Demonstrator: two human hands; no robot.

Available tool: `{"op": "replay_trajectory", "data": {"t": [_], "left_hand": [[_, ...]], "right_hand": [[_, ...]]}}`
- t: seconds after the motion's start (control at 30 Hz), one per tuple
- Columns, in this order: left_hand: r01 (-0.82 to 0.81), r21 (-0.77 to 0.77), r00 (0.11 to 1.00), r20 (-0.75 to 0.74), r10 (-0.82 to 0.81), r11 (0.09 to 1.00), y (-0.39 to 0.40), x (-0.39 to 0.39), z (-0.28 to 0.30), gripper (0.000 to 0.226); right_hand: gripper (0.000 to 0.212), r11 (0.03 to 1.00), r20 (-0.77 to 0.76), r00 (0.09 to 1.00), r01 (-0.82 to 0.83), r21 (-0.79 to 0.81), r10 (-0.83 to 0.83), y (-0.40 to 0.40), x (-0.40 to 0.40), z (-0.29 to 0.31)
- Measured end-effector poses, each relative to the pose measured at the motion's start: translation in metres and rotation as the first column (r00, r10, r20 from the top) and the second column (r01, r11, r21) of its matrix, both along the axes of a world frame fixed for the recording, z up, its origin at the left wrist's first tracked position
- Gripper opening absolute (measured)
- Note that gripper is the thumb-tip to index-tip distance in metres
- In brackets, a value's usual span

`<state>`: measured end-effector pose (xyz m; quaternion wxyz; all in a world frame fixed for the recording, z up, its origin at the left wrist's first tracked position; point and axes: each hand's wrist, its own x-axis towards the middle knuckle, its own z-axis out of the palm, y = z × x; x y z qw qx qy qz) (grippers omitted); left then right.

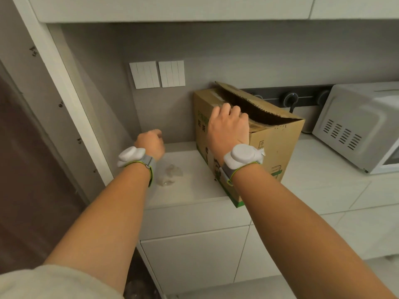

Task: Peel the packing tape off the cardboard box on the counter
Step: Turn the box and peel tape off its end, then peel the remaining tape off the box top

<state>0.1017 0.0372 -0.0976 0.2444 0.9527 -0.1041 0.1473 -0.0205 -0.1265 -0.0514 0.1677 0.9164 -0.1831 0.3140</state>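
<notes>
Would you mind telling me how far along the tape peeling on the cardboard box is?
Partly done: crumpled clear tape lies on the counter and one flap is up. The right hand works at the cardboard box top; tape remains there. The left hand hovers curled.

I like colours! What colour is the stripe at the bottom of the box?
Green, along the bottom edge of the brown cardboard box; the head view shows it.

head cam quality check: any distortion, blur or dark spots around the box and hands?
Head view: wide-angle bowing bends the cabinet edges and counter; lighting dim and warm, no glare; the cardboard box interior is in deep shadow; left hand slightly soft, right hand sharper on the box top; clear crumpled tape on the counter is barely readable.
</notes>
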Motion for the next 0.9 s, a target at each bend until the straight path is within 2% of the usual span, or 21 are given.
{"op": "replay_trajectory", "data": {"t": [0.2, 0.3, 0.43, 0.6, 0.77, 0.9], "left_hand": [[0.025, 0.087, 1.000, -0.002, -0.025, 0.996, -0.007, 0.004, 0.001, 0.025], [0.001, 0.043, 1.000, 0.024, -0.002, 0.999, -0.008, 0.005, 0.004, 0.017], [-0.049, 0.060, 0.999, 0.001, 0.049, 0.997, -0.006, 0.010, 0.004, 0.028], [-0.060, -0.043, 0.997, -0.043, 0.058, 0.997, 0.001, 0.013, -0.001, 0.029], [0.041, -0.078, 0.999, 0.000, -0.041, 0.996, -0.004, 0.002, 0.003, 0.017], [0.241, -0.116, 0.970, 0.059, -0.236, 0.964, -0.017, -0.007, 0.012, 0.022]], "right_hand": [[0.014, 0.998, 0.005, 1.000, -0.015, 0.061, 0.015, 0.003, 0.007, 0.003], [0.014, 1.000, 0.012, 1.000, -0.007, 0.029, 0.007, 0.001, 0.006, -0.001], [0.015, 1.000, 0.017, 1.000, -0.014, -0.025, 0.014, -0.003, 0.007, -0.005], [0.020, 0.999, 0.021, 0.999, -0.030, -0.034, 0.031, -0.004, 0.008, -0.007], [0.022, 0.999, 0.010, 1.000, -0.023, -0.044, 0.023, -0.008, 0.010, -0.007], [0.025, 0.996, -0.008, 0.999, -0.051, -0.067, 0.050, -0.018, 0.005, -0.007]]}}
